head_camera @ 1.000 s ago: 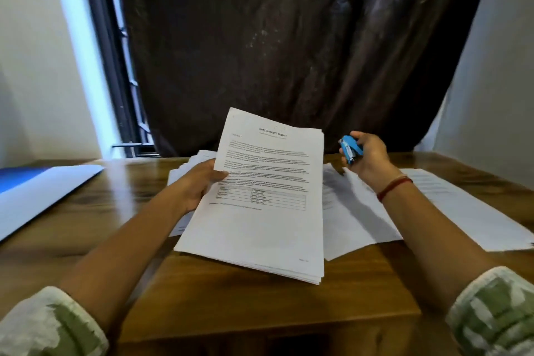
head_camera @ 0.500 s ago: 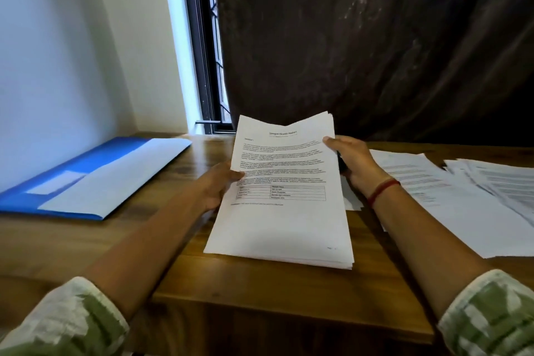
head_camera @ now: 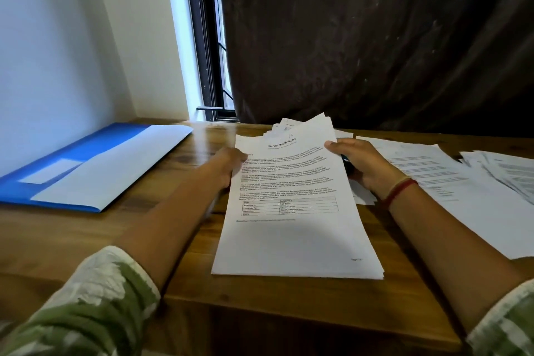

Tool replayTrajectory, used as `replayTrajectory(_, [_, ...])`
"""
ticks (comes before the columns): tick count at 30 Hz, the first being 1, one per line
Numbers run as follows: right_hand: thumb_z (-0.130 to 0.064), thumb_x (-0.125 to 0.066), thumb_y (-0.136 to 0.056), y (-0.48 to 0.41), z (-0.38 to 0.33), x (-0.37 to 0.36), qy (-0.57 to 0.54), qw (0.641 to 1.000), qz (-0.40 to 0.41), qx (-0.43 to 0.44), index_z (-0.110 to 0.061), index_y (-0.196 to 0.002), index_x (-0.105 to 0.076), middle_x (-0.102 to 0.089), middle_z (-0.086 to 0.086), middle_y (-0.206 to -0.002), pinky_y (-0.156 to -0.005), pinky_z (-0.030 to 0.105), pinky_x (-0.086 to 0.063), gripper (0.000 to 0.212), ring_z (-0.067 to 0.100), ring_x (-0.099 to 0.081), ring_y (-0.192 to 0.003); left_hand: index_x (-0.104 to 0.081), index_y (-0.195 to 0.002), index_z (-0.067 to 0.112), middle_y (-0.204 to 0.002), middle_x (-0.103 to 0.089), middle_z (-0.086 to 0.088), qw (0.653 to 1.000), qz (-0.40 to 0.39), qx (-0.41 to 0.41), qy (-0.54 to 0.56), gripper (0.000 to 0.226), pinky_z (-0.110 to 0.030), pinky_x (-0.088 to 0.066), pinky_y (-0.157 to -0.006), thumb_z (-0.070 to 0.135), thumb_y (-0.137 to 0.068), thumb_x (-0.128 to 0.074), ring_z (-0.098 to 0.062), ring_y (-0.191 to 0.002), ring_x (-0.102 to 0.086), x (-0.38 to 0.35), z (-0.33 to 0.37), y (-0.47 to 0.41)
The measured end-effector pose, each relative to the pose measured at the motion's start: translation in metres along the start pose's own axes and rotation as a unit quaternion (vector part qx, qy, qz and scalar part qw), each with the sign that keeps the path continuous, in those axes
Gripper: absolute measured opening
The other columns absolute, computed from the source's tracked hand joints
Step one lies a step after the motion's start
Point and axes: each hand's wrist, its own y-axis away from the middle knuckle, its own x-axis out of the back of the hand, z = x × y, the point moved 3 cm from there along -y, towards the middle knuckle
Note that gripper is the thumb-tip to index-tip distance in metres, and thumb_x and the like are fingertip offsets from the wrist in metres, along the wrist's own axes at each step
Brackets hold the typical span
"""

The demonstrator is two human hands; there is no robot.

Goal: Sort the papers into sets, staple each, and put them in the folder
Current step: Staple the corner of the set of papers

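— Table [head_camera: 173,240]: its near edge lies well back from both hands. Bare wood runs leftward from the left hand [head_camera: 228,165] to the blue folder [head_camera: 72,150].
— And right of the right hand [head_camera: 361,165]?
— Loose papers [head_camera: 433,182], fanned out past the frame. The hands are apart, and each grips a side edge of the stack [head_camera: 294,240] between them.
— Any writing?
— Its heading [head_camera: 281,143] reads "Sample Health Report". The smaller text is blurred.
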Motion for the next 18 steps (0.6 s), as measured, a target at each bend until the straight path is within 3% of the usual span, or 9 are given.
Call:
replayTrajectory(3, [-0.041,-0.067,-0.087,0.001,-0.003,0.003,0.027,0.995,0.094,-0.028,-0.015,-0.088,-0.061,-0.066,0.001,-0.087,-0.072,0.030,-0.050,0.027,0.020,-0.061,-0.079,-0.054,-0.115,0.004,-0.087,-0.062,-0.006,0.999,0.033,-0.023,-0.009,0.019,-0.037,-0.049,-0.068,0.007,-0.099,-0.044,-0.022,-0.077,-0.060,-0.006,0.000,0.001])
replayTrajectory(5, [-0.048,-0.069,-0.082,0.000,-0.007,0.019,0.060,0.974,0.216,-0.010,-0.022,-0.077,-0.051,-0.055,-0.001,-0.086,-0.069,0.026,-0.046,0.032,0.016,-0.054,-0.076,-0.055,-0.116,0.003,-0.087,-0.062,-0.006,0.998,0.046,-0.040,-0.020,0.020,-0.037,-0.050,-0.078,0.010,-0.100,-0.045,-0.023,-0.080,-0.061,-0.006,0.001,0.000])
replayTrajectory(7, [-0.050,-0.071,-0.079,0.004,-0.009,0.035,-0.002,0.968,0.251,-0.003,-0.025,-0.079,-0.050,-0.054,-0.001,-0.091,-0.063,0.021,-0.048,0.033,0.014,-0.055,-0.078,-0.055,-0.121,0.000,-0.096,-0.064,-0.008,0.997,0.045,-0.055,-0.027,0.025,-0.037,-0.049,-0.083,0.011,-0.100,-0.045,-0.025,-0.087,-0.062,-0.005,0.001,0.000])
replayTrajectory(9, [-0.054,-0.072,-0.076,0.007,-0.007,0.042,-0.139,0.972,0.181,-0.061,-0.020,-0.094,-0.057,-0.061,0.004,-0.097,-0.058,0.016,-0.051,0.041,0.013,-0.059,-0.072,-0.054,-0.122,-0.002,-0.101,-0.064,-0.010,0.997,0.041,-0.064,-0.031,0.027,-0.034,-0.049,-0.080,0.011,-0.101,-0.044,-0.023,-0.085,-0.062,-0.005,0.000,0.002])
replayTrajectory(11, [-0.053,-0.073,-0.074,0.008,-0.003,0.036,-0.204,0.968,0.088,-0.116,-0.013,-0.106,-0.059,-0.066,0.010,-0.098,-0.046,0.013,-0.049,0.053,0.009,-0.059,-0.059,-0.053,-0.121,-0.002,-0.099,-0.065,-0.010,0.996,0.030,-0.082,-0.020,0.025,-0.028,-0.047,-0.070,0.007,-0.101,-0.041,-0.018,-0.076,-0.059,-0.009,0.000,0.007])
replayTrajectory(14, [-0.046,-0.075,-0.077,0.006,0.003,0.015,-0.184,0.973,0.022,-0.140,-0.012,-0.100,-0.057,-0.061,0.008,-0.085,-0.037,0.015,-0.044,0.044,0.007,-0.056,-0.046,-0.052,-0.120,0.005,-0.091,-0.063,-0.005,0.995,0.023,-0.094,-0.009,0.023,-0.020,-0.044,-0.050,0.006,-0.102,-0.038,-0.011,-0.068,-0.056,-0.014,0.001,0.017])
replayTrajectory(18, [-0.039,-0.075,-0.080,0.006,0.005,-0.001,-0.149,0.978,0.042,-0.142,-0.014,-0.089,-0.057,-0.059,0.008,-0.080,-0.036,0.016,-0.043,0.032,0.008,-0.056,-0.048,-0.050,-0.121,0.004,-0.080,-0.055,0.002,0.995,0.032,-0.099,0.009,0.023,-0.013,-0.044,-0.039,0.008,-0.103,-0.038,-0.009,-0.065,-0.053,-0.016,0.002,0.026])
